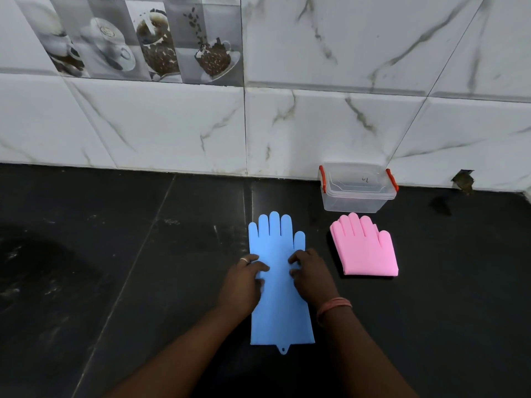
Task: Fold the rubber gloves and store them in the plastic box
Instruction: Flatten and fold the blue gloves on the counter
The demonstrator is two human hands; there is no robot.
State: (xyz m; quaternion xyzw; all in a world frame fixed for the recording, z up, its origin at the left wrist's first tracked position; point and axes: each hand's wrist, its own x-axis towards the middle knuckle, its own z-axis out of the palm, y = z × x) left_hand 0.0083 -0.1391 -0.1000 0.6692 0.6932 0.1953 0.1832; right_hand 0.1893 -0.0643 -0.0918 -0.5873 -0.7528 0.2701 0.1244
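Pressing the blue glove flat, ready to fold.

My left hand point(242, 285) and right hand point(311, 278) rest on the blue glove point(277, 271), fingers spread loosely, gripping nothing, pinning its middle as a crease line. Beyond, the pink glove point(365, 249) lies folded near the plastic box point(357, 188), lid clipped on.

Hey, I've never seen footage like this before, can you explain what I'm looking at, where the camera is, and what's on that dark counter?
There is no machine here. The one picture comes from a camera worn on a person's head, looking forward and down at their own arms.

On the dark counter, a blue glove lies flat at full length, fingers pointing to the tiled wall. The left hand and the right hand both rest on its middle, pressing rather than gripping. To the right lies a pink glove, already folded. Behind it, against the wall, stands a clear plastic box with red clips, lid on.
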